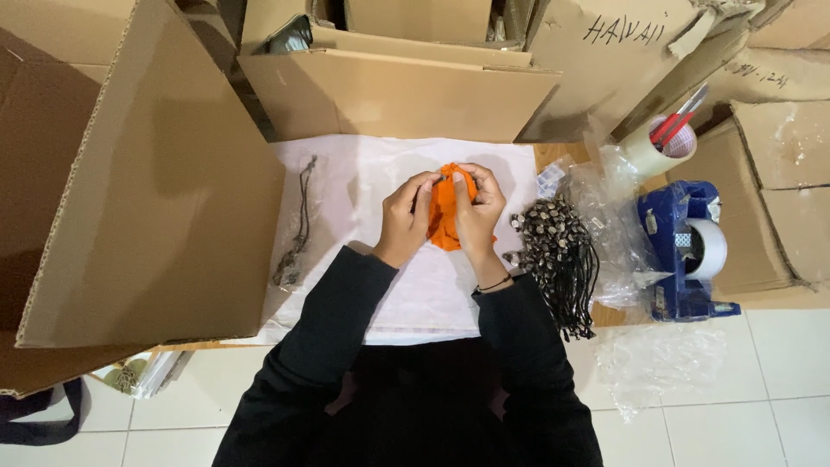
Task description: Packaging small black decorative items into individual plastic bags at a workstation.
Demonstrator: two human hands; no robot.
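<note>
At centre, on the white paper sheet [406, 294], left hand [405, 218] and right hand [477, 207] pinch a small orange cloth pouch [443, 216], steadying it; a heap of black corded bead necklaces [560, 251] lies at three o'clock.

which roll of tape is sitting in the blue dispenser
The white roll at far right sits in the blue dispenser; the clear roll behind it stands loose, holding red-handled scissors.
</note>
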